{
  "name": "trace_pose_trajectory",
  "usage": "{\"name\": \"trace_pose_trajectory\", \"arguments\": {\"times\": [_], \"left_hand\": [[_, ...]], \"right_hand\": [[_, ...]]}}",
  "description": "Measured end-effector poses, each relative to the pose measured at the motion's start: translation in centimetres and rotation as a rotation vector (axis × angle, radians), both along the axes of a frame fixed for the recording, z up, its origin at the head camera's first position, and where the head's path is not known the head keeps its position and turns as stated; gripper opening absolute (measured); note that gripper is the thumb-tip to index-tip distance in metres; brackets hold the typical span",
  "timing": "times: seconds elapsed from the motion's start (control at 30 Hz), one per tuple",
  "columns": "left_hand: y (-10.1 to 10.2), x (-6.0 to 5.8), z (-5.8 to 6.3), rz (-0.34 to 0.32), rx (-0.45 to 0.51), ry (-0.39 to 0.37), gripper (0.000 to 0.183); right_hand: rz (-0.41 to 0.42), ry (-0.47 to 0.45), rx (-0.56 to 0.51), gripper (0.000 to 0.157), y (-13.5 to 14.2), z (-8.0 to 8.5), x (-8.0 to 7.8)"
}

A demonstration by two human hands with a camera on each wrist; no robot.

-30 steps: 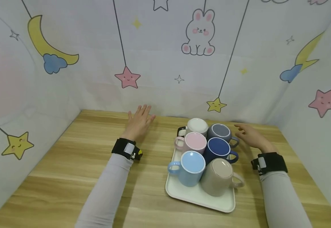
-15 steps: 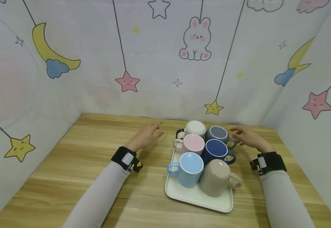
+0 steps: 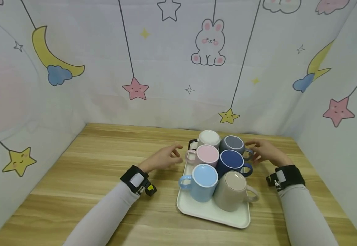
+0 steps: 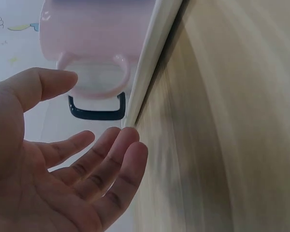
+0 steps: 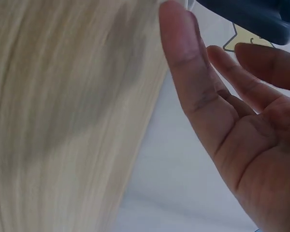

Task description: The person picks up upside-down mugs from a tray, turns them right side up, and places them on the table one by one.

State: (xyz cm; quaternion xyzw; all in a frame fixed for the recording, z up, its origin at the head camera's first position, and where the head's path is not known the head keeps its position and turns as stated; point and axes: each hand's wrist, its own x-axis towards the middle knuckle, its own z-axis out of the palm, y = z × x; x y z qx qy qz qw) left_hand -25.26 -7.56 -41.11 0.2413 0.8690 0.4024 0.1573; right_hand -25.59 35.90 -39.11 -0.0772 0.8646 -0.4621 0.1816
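Upside-down mugs stand close together on a white tray (image 3: 210,215) in the head view. The left column has a white mug (image 3: 209,138) with a black handle, a pink mug (image 3: 207,154) and a light blue mug (image 3: 204,181). On the right are a grey mug (image 3: 232,143), a navy mug (image 3: 231,160) and a beige mug (image 3: 231,191). My left hand (image 3: 163,158), fingers loosely bent, is just left of the pink mug's handle (image 4: 99,92) and holds nothing. My right hand (image 3: 266,150) is beside the grey mug's handle, fingers loose; whether they touch it I cannot tell.
Everything stands on a wood-grain table (image 3: 104,164). A white curtain (image 3: 166,61) printed with stars, a moon and a rabbit rises behind the table's back edge and along both sides. Black bands (image 3: 289,176) are strapped round both wrists.
My left hand has come from the table's back edge toward me and rightward, near the pink mug, its spread fingers now loosely bent. My right hand has drawn slightly closer to the grey mug.
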Motion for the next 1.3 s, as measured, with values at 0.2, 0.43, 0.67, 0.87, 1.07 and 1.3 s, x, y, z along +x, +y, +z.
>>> {"name": "trace_pose_trajectory", "arguments": {"times": [0.2, 0.43, 0.67, 0.87, 1.07, 1.3], "left_hand": [[0.7, 0.6, -0.7, -0.043, 0.028, -0.055, 0.064], [1.3, 1.0, -0.9, -0.048, 0.078, -0.153, 0.064], [1.8, 1.3, -1.3, -0.045, 0.16, -0.263, 0.067], [2.1, 1.3, -1.4, -0.018, 0.159, -0.279, 0.07], [2.4, 1.4, -1.5, 0.007, 0.139, -0.269, 0.071], [2.4, 1.3, -1.8, 0.008, 0.161, -0.275, 0.07]], "right_hand": [[0.001, -0.025, -0.044, 0.058, 0.2, -0.6, 0.1], [-0.019, -0.054, -0.069, 0.048, 0.2, -1.2, -0.1], [-0.091, -0.125, -0.112, 0.047, 0.2, -2.2, -0.9], [-0.105, -0.173, -0.198, 0.051, 0.0, -2.7, -1.3], [-0.086, -0.183, -0.184, 0.051, -0.1, -2.5, -1.6], [-0.135, -0.195, -0.102, 0.057, -0.5, -2.2, -2.0]]}}
